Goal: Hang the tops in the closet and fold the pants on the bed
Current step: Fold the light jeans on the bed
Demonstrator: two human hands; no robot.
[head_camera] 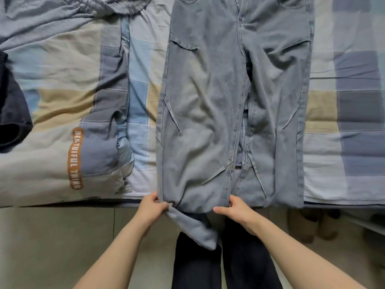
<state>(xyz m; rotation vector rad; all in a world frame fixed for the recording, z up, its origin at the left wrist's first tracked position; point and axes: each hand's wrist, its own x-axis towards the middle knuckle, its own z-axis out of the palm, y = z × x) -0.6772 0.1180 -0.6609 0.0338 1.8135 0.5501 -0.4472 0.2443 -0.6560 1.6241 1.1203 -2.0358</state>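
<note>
A pair of light blue jeans [210,97] lies flat on the bed [341,113], waist far from me, legs toward me. The left leg's lower end hangs over the bed's front edge. My left hand [153,207] pinches that leg's outer edge at the bed's edge. My right hand [235,209] pinches the same leg's inner seam. The other leg lies flat on the right, untouched.
A folded patchwork quilt [62,126] with an orange label lies to the left. A dark garment [12,113] sits at the far left edge, and a grey one with an elastic waist [116,5] at the top. Slippers [312,224] stand on the tiled floor under the bed.
</note>
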